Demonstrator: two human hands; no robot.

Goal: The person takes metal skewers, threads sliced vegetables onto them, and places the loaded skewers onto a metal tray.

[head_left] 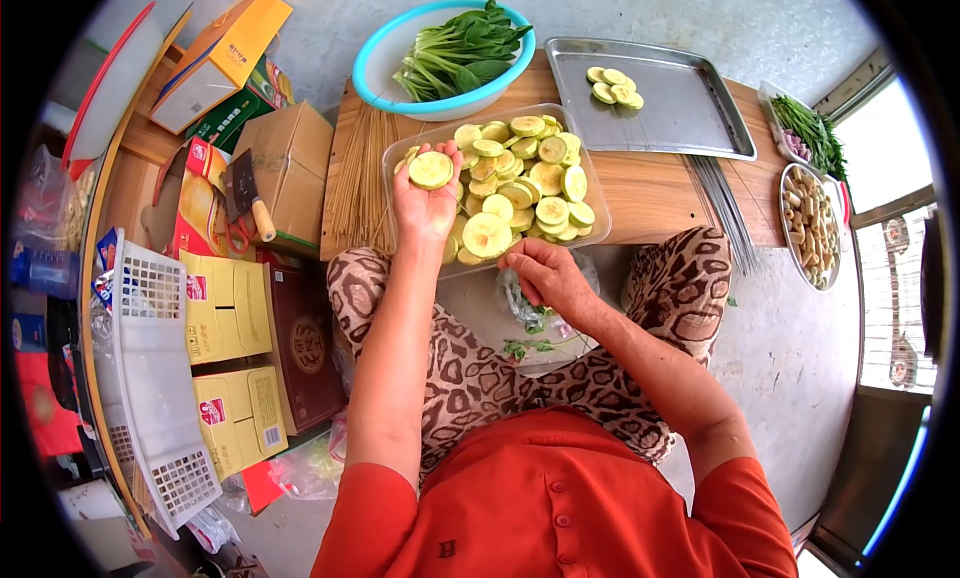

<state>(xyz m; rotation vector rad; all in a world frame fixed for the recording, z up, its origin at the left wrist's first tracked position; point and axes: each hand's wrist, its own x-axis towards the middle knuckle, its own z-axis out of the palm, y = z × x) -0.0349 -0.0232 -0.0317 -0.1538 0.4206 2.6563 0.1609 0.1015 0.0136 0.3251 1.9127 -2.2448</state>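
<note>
My left hand (420, 206) is palm up over the left side of a clear plastic tub (603, 213), its fingers curled round a small stack of zucchini slices (430, 170). The tub holds a heap of pale green zucchini rounds (548, 178). At the tub's near edge my right hand (552, 278) is closed in a pinch, fingertips beside a large zucchini slice (487, 235). Whatever is between those fingertips is too small to make out. Thin wooden skewers (362, 178) lie in a bundle left of the tub.
A blue-rimmed basin (362, 70) of leafy greens stands behind the tub. On the metal tray (680, 118) lie several zucchini slices. Metal skewers (725, 208) stick out past the table's front edge. A cleaver (248, 193) and cardboard boxes (290, 168) are at left.
</note>
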